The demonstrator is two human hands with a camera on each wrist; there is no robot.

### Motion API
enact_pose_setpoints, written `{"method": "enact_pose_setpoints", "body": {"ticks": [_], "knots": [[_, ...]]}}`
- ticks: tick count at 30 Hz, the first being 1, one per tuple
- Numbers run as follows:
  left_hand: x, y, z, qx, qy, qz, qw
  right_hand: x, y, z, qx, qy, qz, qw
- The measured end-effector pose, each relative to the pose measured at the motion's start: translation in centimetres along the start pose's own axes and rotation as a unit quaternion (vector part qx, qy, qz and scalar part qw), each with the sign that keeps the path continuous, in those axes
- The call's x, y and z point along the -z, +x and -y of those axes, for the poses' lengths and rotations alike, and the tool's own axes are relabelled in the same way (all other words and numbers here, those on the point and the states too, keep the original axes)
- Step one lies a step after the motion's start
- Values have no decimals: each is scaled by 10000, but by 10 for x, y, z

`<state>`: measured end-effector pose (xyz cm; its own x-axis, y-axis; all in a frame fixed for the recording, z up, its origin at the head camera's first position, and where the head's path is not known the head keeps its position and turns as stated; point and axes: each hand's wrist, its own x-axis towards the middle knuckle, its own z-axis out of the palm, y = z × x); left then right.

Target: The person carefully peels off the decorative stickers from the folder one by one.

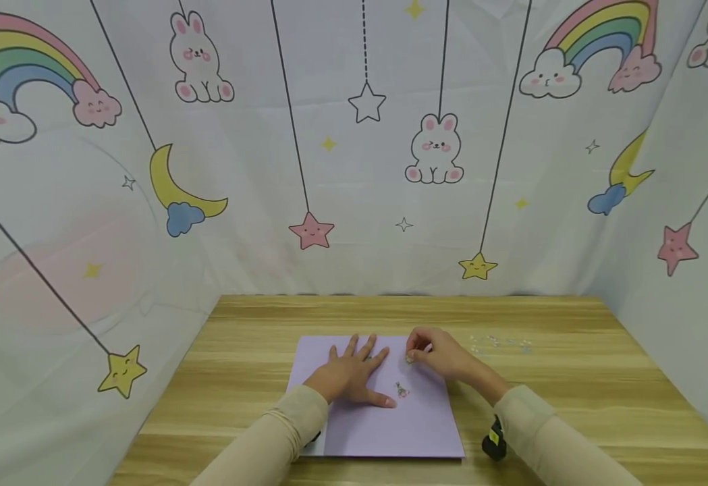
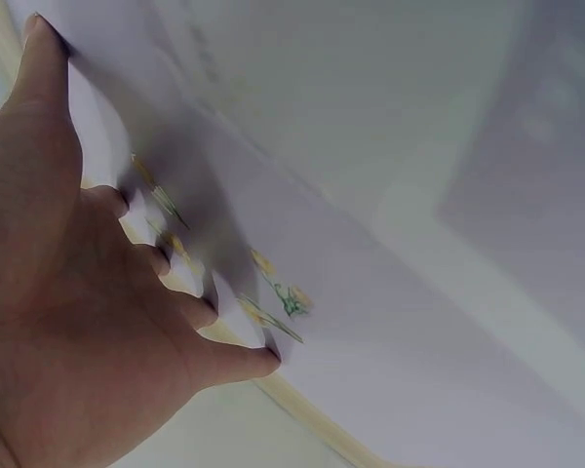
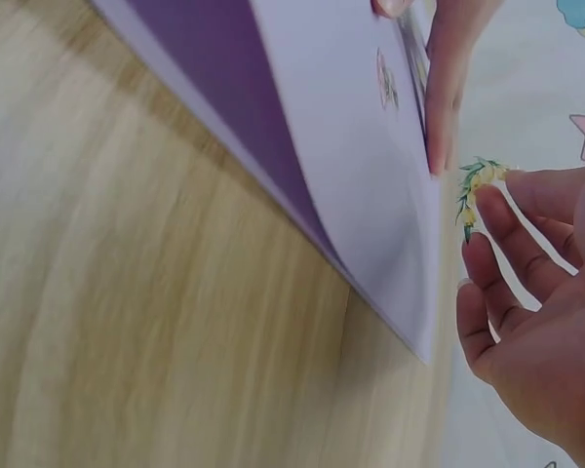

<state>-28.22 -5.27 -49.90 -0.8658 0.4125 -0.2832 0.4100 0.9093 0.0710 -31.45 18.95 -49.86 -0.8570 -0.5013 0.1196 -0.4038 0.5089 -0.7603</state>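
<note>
A pale purple booklet (image 1: pixel 390 435) lies on the table, its upper page lifting at one edge in the right wrist view. My left hand (image 1: pixel 349 378) rests palm down on that page with fingers spread. Yellow flower stickers (image 2: pixel 283 292) with green stems show on the page near its fingertips. A small pink-and-green sticker (image 1: pixel 401 389) sits to the right of my left thumb. Above the page's upper right part, my right hand (image 1: pixel 445 356) pinches a curved yellow flower sticker (image 3: pixel 480 187) with green leaves between thumb and index finger.
Several small pale clear-edged pieces (image 1: pixel 499 345) lie on the wooden table (image 1: pixel 572 398) right of the booklet. A black wrist device (image 1: pixel 495 440) hangs below the right sleeve. A printed white curtain (image 1: pixel 354 263) stands behind the table and along both sides.
</note>
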Motion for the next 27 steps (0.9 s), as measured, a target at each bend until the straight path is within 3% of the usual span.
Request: {"method": "enact_pose_setpoints", "body": {"ticks": [8, 17, 27], "knots": [[1, -1, -1, 4, -2, -11, 10000, 9, -8, -7, -10, 112, -42, 9999], [1, -2, 0, -59, -87, -50, 9999, 21, -14, -18, -501, 93, -135, 9986], [1, -2, 0, -87, -110, -44, 9999, 39, -23, -26, -654, -50, -611, 9960]]}}
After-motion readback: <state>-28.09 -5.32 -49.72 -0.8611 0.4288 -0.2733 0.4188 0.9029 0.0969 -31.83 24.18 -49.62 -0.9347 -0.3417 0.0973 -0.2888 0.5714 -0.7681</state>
